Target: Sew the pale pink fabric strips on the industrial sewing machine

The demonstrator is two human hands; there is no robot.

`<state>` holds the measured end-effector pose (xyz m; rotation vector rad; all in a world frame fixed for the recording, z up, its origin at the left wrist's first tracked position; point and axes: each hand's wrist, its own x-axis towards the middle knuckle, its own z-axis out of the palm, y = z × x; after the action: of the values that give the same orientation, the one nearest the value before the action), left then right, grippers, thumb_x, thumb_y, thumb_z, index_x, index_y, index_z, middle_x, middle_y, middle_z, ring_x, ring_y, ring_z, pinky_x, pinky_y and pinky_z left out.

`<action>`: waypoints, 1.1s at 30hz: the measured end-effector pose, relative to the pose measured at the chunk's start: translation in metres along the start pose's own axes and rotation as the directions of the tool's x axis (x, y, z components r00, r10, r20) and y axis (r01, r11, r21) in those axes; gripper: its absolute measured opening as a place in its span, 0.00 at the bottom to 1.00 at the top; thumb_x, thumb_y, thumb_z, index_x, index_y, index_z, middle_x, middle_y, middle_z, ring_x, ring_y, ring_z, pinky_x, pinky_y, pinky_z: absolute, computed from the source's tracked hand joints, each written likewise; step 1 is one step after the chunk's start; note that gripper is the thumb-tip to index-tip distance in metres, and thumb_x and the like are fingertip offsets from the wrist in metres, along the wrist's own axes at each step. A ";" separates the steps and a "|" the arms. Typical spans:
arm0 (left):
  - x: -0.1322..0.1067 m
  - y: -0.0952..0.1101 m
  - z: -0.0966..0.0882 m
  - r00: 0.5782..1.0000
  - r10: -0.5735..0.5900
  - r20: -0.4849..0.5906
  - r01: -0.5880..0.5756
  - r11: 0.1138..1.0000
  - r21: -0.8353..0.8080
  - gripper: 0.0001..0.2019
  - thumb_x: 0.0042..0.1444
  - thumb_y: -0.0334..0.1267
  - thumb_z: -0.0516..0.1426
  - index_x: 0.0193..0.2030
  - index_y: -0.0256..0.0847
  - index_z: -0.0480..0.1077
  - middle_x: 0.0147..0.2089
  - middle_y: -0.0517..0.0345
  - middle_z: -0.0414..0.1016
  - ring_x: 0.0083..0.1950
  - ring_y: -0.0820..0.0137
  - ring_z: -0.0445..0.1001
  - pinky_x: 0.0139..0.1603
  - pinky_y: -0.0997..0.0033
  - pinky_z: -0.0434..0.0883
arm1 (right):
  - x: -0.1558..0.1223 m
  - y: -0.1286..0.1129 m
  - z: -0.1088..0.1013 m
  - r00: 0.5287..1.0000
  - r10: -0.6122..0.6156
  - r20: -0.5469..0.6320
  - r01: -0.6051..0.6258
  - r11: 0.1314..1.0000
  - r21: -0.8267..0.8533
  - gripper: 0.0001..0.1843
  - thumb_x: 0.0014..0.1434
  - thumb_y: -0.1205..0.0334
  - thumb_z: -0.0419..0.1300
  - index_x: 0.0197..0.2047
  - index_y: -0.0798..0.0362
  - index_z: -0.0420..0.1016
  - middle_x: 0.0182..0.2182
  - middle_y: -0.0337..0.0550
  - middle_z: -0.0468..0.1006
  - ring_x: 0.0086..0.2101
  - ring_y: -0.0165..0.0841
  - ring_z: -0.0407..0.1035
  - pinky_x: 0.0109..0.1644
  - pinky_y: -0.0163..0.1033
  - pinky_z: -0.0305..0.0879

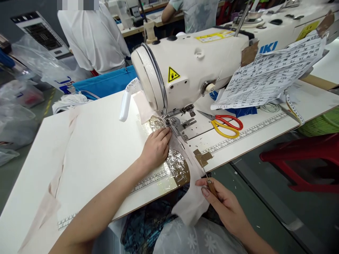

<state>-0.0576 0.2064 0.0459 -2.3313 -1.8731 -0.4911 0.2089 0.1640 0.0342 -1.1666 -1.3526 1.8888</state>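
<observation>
A pale pink fabric piece (195, 190) runs from under the needle area of a white sewing machine (185, 70) over the table's front edge toward my lap. Beside the presser foot (168, 122), my left hand (156, 148) rests with bent fingers together, fingertips on the fabric's edge; the thumb is mostly hidden. Shiny clear tape (178, 165) covers the tabletop under and beside that hand. My right hand (225, 203) is closed around the wooden handle of an awl (211, 186), its thin metal shaft pointing up toward the table edge. Its fingertips touch or nearly touch the fabric.
Red-and-yellow-handled scissors (226, 125) lie right of the needle. A handwritten sheet (270, 76) leans against the machine. More pale fabric (50, 201) lies along the table's left side. A red stool (304, 164) stands at right; a person in white (92, 38) sits beyond the table.
</observation>
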 end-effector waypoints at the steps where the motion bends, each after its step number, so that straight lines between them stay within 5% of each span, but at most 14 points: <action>1: 0.000 0.001 0.000 1.000 0.000 -0.001 0.000 1.000 0.017 0.21 0.61 0.27 0.48 0.60 0.29 0.69 0.62 0.40 0.71 0.64 0.54 0.67 0.62 0.47 0.71 | 0.002 0.000 -0.002 0.997 -0.080 -0.022 0.076 0.989 -0.127 0.18 0.62 0.44 0.60 0.42 0.50 0.79 0.26 0.37 0.72 0.25 0.28 0.61 0.27 0.32 0.60; 7: 0.009 0.005 0.000 0.999 -0.007 -0.038 0.010 0.997 0.076 0.19 0.61 0.26 0.48 0.56 0.28 0.71 0.57 0.38 0.72 0.59 0.53 0.67 0.55 0.49 0.75 | 0.018 -0.016 -0.005 0.951 -0.311 -0.002 0.269 0.825 -0.497 0.17 0.68 0.52 0.52 0.48 0.52 0.76 0.25 0.37 0.74 0.22 0.30 0.63 0.25 0.34 0.60; 18: 0.012 -0.007 0.001 0.986 0.071 -0.154 -0.083 0.994 -0.072 0.17 0.61 0.23 0.46 0.50 0.34 0.72 0.47 0.46 0.73 0.48 0.60 0.70 0.50 0.55 0.75 | 0.034 -0.039 0.004 0.923 -0.380 0.057 0.338 0.734 -0.589 0.15 0.69 0.57 0.49 0.47 0.54 0.73 0.30 0.41 0.78 0.22 0.29 0.65 0.26 0.34 0.63; 28: 0.010 -0.006 0.000 0.995 -0.068 -0.067 0.068 0.998 -0.007 0.18 0.59 0.25 0.49 0.53 0.37 0.71 0.50 0.45 0.71 0.51 0.57 0.68 0.50 0.52 0.74 | 0.049 -0.052 0.012 0.893 -0.432 0.128 0.414 0.673 -0.613 0.13 0.68 0.60 0.48 0.45 0.52 0.72 0.32 0.43 0.79 0.26 0.32 0.70 0.28 0.35 0.65; 33: 0.009 -0.008 -0.003 0.991 0.040 -0.127 -0.047 0.997 -0.059 0.16 0.60 0.24 0.47 0.50 0.34 0.71 0.45 0.46 0.74 0.47 0.61 0.69 0.47 0.58 0.74 | 0.057 -0.051 0.014 0.881 -0.454 0.135 0.422 0.624 -0.658 0.13 0.68 0.61 0.47 0.45 0.53 0.72 0.27 0.39 0.74 0.23 0.31 0.66 0.26 0.35 0.61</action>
<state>-0.0639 0.2155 0.0510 -2.3142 -1.7716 -0.6837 0.1663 0.2218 0.0646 -1.0237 -2.1648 1.0147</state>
